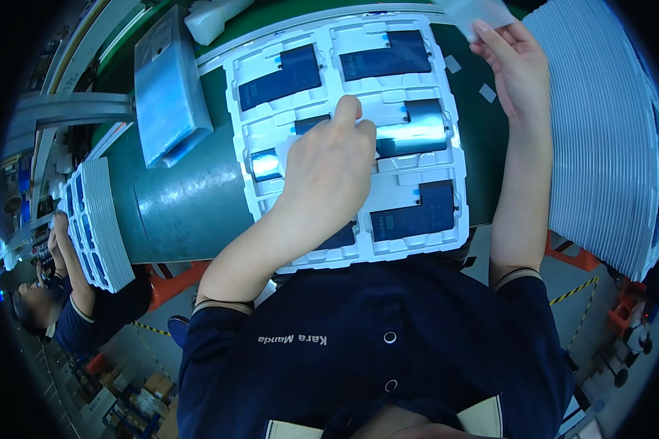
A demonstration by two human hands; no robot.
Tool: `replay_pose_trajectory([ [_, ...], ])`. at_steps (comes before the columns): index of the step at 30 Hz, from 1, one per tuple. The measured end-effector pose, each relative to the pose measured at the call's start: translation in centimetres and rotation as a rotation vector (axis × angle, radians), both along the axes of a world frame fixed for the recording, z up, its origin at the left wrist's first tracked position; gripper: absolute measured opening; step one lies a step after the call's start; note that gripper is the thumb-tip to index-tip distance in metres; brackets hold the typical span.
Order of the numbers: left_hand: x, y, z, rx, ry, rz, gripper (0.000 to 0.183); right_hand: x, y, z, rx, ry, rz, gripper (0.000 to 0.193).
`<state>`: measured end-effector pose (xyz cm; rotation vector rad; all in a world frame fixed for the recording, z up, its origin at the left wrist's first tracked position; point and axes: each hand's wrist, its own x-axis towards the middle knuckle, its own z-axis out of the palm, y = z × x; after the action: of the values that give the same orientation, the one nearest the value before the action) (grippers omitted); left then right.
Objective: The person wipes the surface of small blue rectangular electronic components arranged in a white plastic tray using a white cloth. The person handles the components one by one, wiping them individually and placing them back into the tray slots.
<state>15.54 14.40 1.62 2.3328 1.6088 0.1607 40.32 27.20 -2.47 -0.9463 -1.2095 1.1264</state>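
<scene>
White moulded tray [455, 164], on green table [179, 212]: dark packs [414, 212], one largely hidden beneath the left hand [326, 164], whose fingers were curled; whether they gripped anything could not be told. Translucent sheet [483, 13]: cut off above, pinched in the right hand [518, 69], beyond the tray's far right corner.

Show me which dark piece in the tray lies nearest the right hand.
The dark piece at the top right of the white tray: the right hand, holding a pale sheet, is outside that corner. The others lie farther left or lower.
</scene>
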Motion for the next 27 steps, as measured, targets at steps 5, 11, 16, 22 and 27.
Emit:
replay_pose_trajectory([
  [5, -1.3, 1.5, -0.2, -0.035, -0.247, -0.053, 0.024, -1.0, -3.0, 0.1, 0.033, -0.090, 0.008, 0.021],
  [11, -3.1, -0.8, 2.8, -0.205, -0.458, -0.085, 0.016, -2.9, -8.2, -0.3, -0.216, -0.330, 0.256, 0.023],
  [16, -3.2, -2.5, 2.4, -0.259, -0.472, -0.199, 0.014, -3.6, -9.2, -0.1, -0.149, -0.583, 0.174, 0.023],
  [22, -2.6, -2.0, 0.6, -0.264, -0.526, -0.193, 0.016, -4.1, -9.5, 0.2, -0.076, -0.786, 0.143, 0.025],
  [27, -3.4, -0.1, 0.8, -0.395, -0.606, -0.016, 0.019, -3.8, -9.0, 1.2, 0.122, -0.939, 0.116, 0.037],
])
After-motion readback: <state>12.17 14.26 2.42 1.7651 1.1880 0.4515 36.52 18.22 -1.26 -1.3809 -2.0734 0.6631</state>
